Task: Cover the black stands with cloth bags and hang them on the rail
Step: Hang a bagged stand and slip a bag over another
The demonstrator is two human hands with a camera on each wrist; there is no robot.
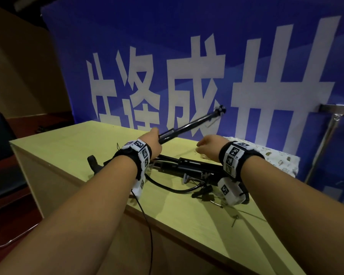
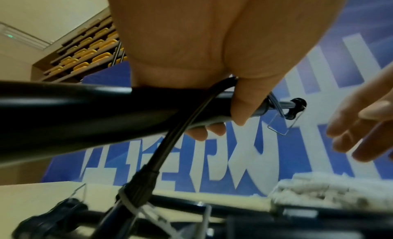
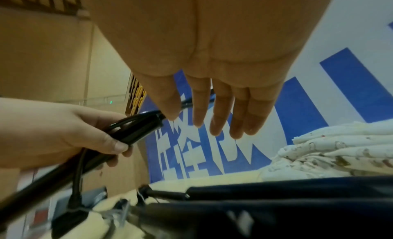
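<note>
Head view: a pale yellow-green table [image 1: 72, 155] stands before a blue banner [image 1: 187, 46] with large white characters. A chrome rail [image 1: 338, 108] juts out at the right edge. The left hand [image 1: 152, 140] grips a black stand [image 1: 191, 124], raising it at a slant above the table, tip toward the banner. More black stands [image 1: 189, 167] lie flat on the table beneath both wrists. The right hand [image 1: 208, 146] hovers beside them, holding nothing. Folded patterned cloth bags [image 1: 276, 157] rest at the table's far right.

Left wrist view: the fingers [image 2: 240, 106] wrap around the stand's pole [image 2: 74, 111], with a black cable [image 2: 170, 141] caught under the palm. Rows of yellow seats [image 2: 85, 57] rise in the background.

Right wrist view: the right hand's fingers [image 3: 221, 111] are straight and loosely spread, touching nothing, above the cloth bags [image 3: 340, 150] and the lying stands [image 3: 276, 200].
</note>
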